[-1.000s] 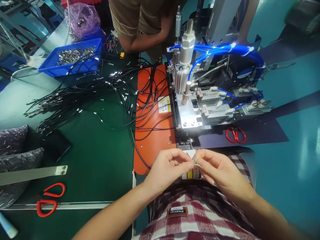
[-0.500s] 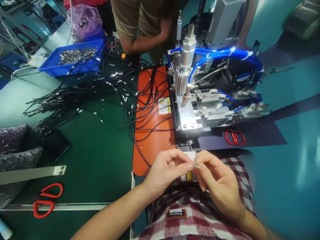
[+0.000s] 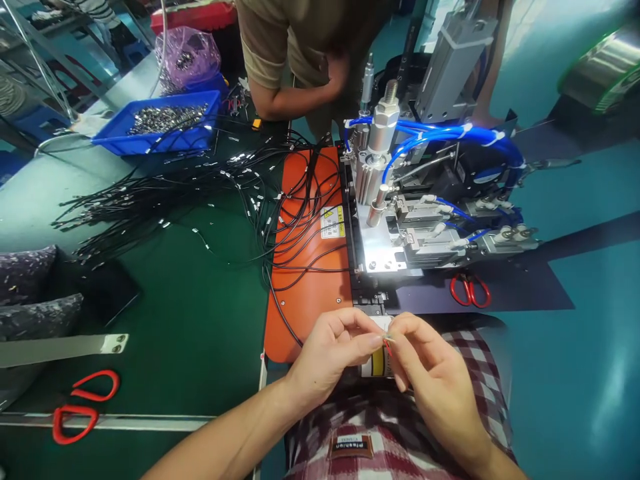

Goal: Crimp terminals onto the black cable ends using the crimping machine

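Note:
Over my lap, at the front edge of the machine, both hands meet fingertip to fingertip. My left hand (image 3: 334, 357) is closed in a pinch between thumb and index finger. Facing it, my right hand (image 3: 434, 383) pinches as well. Between the fingertips show fine coloured wires (image 3: 387, 345), a red one hanging lowest; most of their length is hidden by the fingers. Just behind the hands lies an orange plate (image 3: 300, 320) with black cables (image 3: 300, 250) strewn across it. Right of the plate stands a metal machine (image 3: 383, 247) with blue air hoses (image 3: 440, 133).
On the green mat (image 3: 200, 320) lie a bundle of black cables (image 3: 135, 193) and red-handled scissors (image 3: 75, 425). A blue tray (image 3: 155, 140) holds small metal parts. Another pair of red-handled scissors (image 3: 470, 291) is by the machine. A co-worker (image 3: 285, 60) stands behind with bent arms.
The view has shifted, so the scene sits slightly lower in the picture. Both hands keep their pinch on the wires, with the fingertips slightly changed and more of the red wire showing.

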Demonstrator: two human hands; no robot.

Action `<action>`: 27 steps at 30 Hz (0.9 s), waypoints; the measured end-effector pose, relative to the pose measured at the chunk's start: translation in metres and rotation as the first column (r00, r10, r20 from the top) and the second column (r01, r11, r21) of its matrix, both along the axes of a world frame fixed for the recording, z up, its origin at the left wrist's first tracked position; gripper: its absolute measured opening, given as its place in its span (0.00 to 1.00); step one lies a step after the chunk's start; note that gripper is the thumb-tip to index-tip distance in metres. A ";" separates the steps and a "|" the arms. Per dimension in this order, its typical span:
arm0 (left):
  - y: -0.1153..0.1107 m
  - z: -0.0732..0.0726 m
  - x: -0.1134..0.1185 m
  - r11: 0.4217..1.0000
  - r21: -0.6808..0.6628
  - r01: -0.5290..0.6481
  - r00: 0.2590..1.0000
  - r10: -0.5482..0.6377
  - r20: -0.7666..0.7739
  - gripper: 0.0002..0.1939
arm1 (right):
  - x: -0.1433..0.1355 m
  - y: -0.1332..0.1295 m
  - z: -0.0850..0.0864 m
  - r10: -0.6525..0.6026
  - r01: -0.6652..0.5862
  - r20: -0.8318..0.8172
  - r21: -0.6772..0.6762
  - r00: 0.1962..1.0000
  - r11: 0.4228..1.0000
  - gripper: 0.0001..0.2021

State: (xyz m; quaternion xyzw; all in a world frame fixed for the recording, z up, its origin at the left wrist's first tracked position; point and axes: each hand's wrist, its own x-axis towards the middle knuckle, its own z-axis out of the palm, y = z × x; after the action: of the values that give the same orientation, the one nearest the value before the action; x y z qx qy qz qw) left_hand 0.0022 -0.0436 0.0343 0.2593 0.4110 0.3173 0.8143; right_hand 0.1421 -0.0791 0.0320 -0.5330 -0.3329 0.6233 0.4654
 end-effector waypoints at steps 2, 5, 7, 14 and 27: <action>0.000 0.000 0.000 1.000 -0.007 -0.009 1.000 0.009 0.010 0.14 | 0.001 -0.002 -0.001 -0.009 0.007 0.049 0.045 0.999 0.999 0.10; 0.000 0.002 0.001 1.000 0.000 -0.020 1.000 0.020 0.013 0.13 | 0.004 -0.004 -0.001 -0.004 -0.004 0.089 0.097 0.996 0.995 0.08; 0.000 0.004 0.002 0.999 0.026 -0.020 1.000 0.020 -0.020 0.12 | 0.007 -0.003 -0.002 0.005 -0.014 0.090 0.098 0.996 0.995 0.09; 0.001 0.009 0.006 0.989 0.147 0.031 0.983 -0.004 -0.184 0.11 | 0.022 0.008 -0.008 0.126 -0.164 -0.174 -0.221 0.977 0.961 0.12; 0.001 0.009 0.005 0.991 0.116 0.071 0.976 -0.045 -0.213 0.11 | 0.037 0.013 -0.004 0.272 -0.263 0.099 -0.091 0.957 0.960 0.10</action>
State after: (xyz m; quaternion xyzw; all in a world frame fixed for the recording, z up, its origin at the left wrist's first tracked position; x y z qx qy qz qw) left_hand 0.0073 -0.0426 0.0438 0.3527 0.4667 0.2890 0.7579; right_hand 0.1788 -0.0662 0.0278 -0.5342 -0.4031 0.6623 0.3369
